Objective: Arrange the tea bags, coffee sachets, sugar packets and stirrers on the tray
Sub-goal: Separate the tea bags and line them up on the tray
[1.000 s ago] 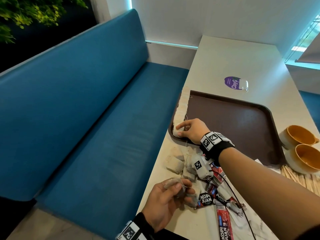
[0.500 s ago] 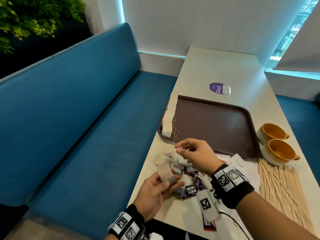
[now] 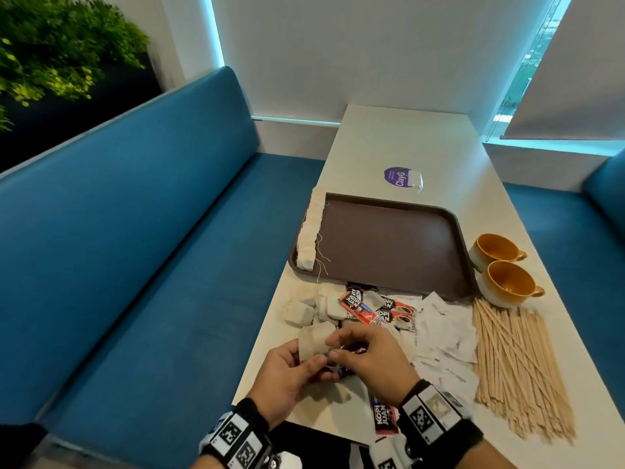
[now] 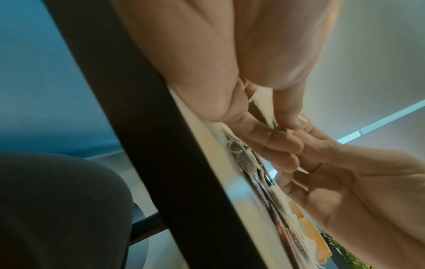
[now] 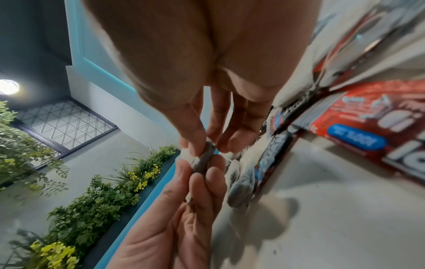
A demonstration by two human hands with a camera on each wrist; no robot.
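Tea-bag step: left hand [image 3: 291, 370] grips a tea bag [image 3: 314, 341] above the tabletop [image 3: 406, 143] edge, right hand [image 3: 368, 357] pinching it; next, probably onto the row [image 3: 309, 231] on the tray [image 3: 389, 245].

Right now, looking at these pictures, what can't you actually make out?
- Head view: how many tea bags the left hand holds; the right hand covers part of the tea bag.
- Head view: the count in the tea bag row on the tray; they overlap.
- Head view: print on the sugar packets, too small.
- Left wrist view: the coffee sachets, seen edge-on and blurred.
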